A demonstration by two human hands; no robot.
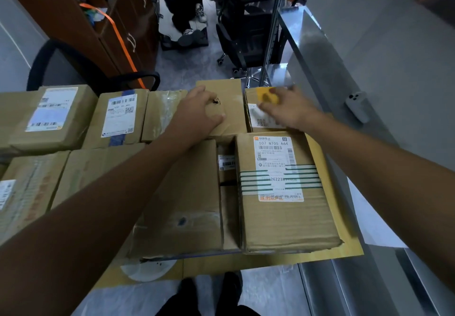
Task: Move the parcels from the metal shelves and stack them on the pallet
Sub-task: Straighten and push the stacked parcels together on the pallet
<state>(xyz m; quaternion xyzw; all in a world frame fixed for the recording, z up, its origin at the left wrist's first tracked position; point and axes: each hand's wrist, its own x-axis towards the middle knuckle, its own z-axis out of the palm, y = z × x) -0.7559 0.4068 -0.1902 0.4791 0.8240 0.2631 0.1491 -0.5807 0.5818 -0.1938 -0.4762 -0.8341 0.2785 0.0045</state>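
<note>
All the parcels before me are plain brown cardboard. The nearest parcel (288, 219) wears a white label crossed by dark green stripes (280, 179). The far parcel (250, 99) under my right hand (289, 113) carries a yellow sticker (267, 95), the left parcel (98, 121) shows a blue tape band (116, 139), and an orange strap (120, 37) crosses the brown cabinet (73, 20).

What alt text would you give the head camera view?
Two bare hands reach over a layer of cardboard parcels: the left hand rests on a plain parcel, the right hand on a labelled parcel beside it. A metal shelf stands at right.
</note>
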